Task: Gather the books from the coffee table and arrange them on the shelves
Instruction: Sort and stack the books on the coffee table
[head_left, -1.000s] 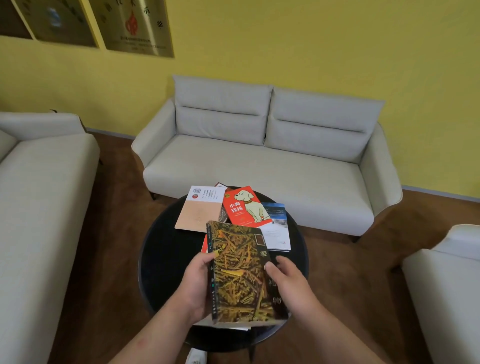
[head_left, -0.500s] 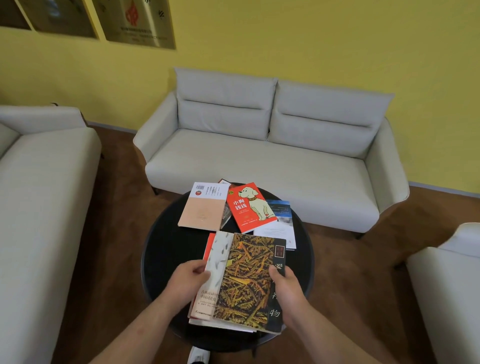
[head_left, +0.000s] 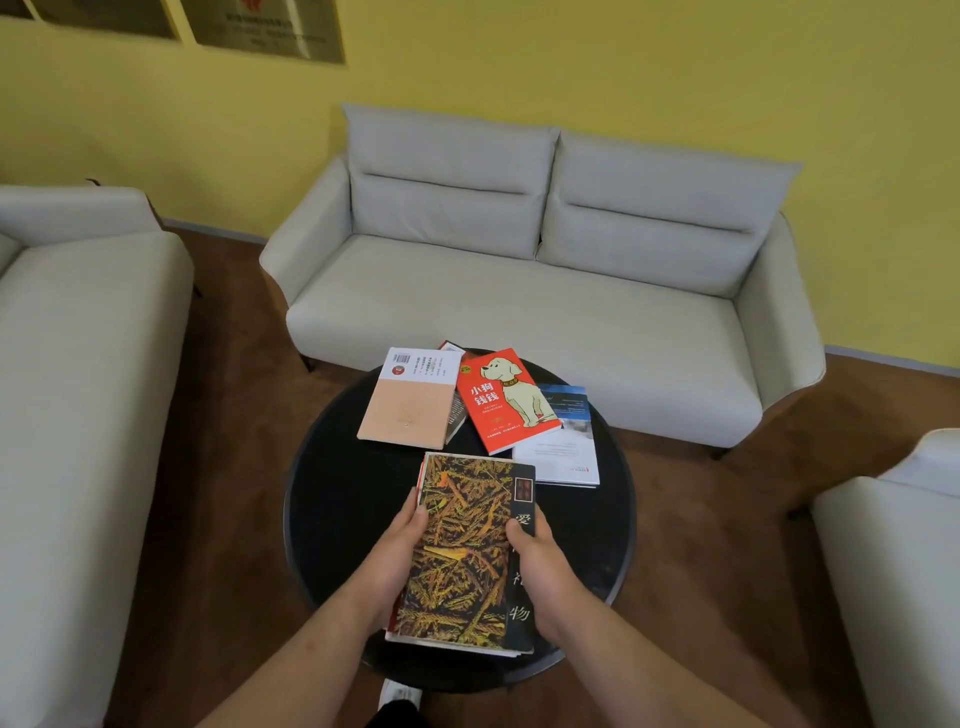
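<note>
Several flat paperbacks lie on the round, glossy black coffee table (head_left: 332, 499). My left hand (head_left: 397, 556) and right hand (head_left: 540, 561) grip the near stack (head_left: 462, 551) by its long edges. My thumbs press its top cover, a tangle of gold leaves with a black strip, and my fingers curl round the sides. Beyond it lie a peach book (head_left: 410, 410) and a red book (head_left: 506, 400) lapping over a blue-and-white book (head_left: 569, 452).

Bright, even indoor light, soft shadows, wide-angle bowing at edges, perhaps slight overall softness
</note>
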